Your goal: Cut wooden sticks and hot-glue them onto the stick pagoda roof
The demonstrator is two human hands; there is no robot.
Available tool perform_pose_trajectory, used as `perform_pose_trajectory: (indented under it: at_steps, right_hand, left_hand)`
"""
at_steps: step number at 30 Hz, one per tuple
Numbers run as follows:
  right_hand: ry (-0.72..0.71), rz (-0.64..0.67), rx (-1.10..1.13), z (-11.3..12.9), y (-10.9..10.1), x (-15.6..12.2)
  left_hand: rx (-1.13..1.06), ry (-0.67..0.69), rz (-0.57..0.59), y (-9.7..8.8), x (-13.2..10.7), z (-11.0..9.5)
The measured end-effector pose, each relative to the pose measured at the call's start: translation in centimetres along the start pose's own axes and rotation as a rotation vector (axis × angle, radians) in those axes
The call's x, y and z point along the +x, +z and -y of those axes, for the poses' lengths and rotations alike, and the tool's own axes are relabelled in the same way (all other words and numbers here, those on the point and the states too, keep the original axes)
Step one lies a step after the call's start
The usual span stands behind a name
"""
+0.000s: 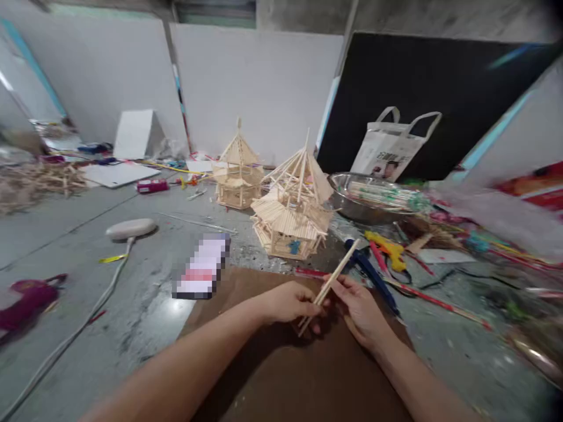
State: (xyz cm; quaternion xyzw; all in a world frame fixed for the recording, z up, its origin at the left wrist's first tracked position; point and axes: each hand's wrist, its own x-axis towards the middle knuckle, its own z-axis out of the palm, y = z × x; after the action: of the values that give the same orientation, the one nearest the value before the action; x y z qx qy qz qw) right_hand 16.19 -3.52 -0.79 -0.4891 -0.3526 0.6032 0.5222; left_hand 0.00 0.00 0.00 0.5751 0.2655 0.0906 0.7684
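Observation:
A few thin wooden sticks [338,271] lie together in a slanted bundle between my hands, above a brown board [290,375]. My left hand [292,302] pinches their lower end. Higher up the bundle, the fingers of my right hand [356,305] close around the sticks. Just beyond stands a pavilion model [292,220] made of such sticks, its pointed roof only partly covered. Behind it to the left is a second pavilion model [238,176] with a fuller roof. A dark blue glue gun [373,278] lies right of my right hand.
A phone [202,266] and a white power strip [131,228] with a cable lie on the left. At the back right are a metal bowl [352,205] of sticks and a white bag [382,146]. A yellow glue gun [389,249] sits among clutter on the right.

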Motion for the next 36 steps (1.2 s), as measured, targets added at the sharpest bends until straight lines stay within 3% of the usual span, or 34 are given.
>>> perform_pose_trajectory:
  at_steps: [5,20,28,36]
  right_hand:
    - [-0.042,-0.025,-0.042,-0.2,-0.1,-0.4]
    - [-0.184,-0.084,-0.049,-0.4,-0.4,-0.4]
    - [-0.170,-0.098,-0.124,-0.4,-0.1,-0.6]
    - [-0.154,-0.067,-0.137,-0.6,0.1,-0.6]
  left_hand:
    - [-0.062,-0.067,0.099,0.2,-0.1,0.1]
    - [-0.050,-0.126,0.164,0.2,-0.4,-0.3]
    - [0.100,0.016,-0.069,1.4,-0.2,-0.4]
    - [0.022,0.005,-0.058,1.4,-0.3,-0.3]
